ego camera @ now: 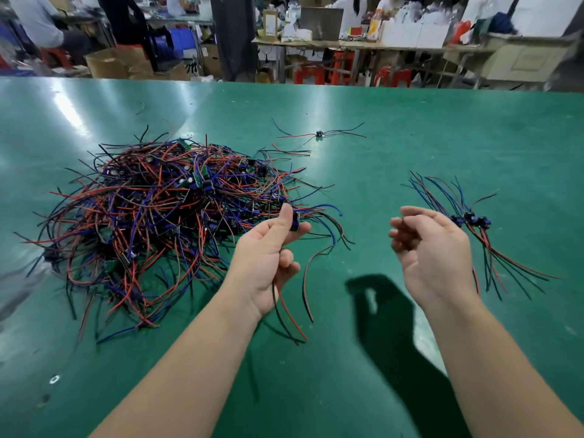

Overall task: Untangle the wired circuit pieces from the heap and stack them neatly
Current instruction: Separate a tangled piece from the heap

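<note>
**A:** Where did the heap (151, 216) sit?

**B:** On the left of the green table (410, 137). It was a loose mound of red, blue and black leads with small boards buried in it. Judging by its bulk, most of the sorting was not yet done.

**A:** And the left hand (268, 257)?

**B:** It was at the heap's right edge, palm up. Thumb and forefinger pinched one circuit piece (294, 221) by its small dark body. The red and black leads ran down across the palm, under the curled lower fingers, and hung toward the table. Gripping the body rather than a lead probably let the wires fall straight. I couldn't tell whether its blue leads were clear of the heap.

**A:** Anything farther back?

**B:** A lone piece (319, 134) lay near the middle, well apart from the heap and the hands, with its wires spread flat.

**A:** The right hand (429, 248)?

**B:** It was raised with the palm turned inward, fingers loosely curled and holding nothing. It looked ready to take the piece or smooth its leads.

**A:** And the stack (471, 219)?

**B:** It was just beyond that hand, on the right. It held a few pieces, bodies side by side, blue leads fanned away and red and black leads toward the person. They all faced one way, likely so the next piece could be laid to match.
</note>
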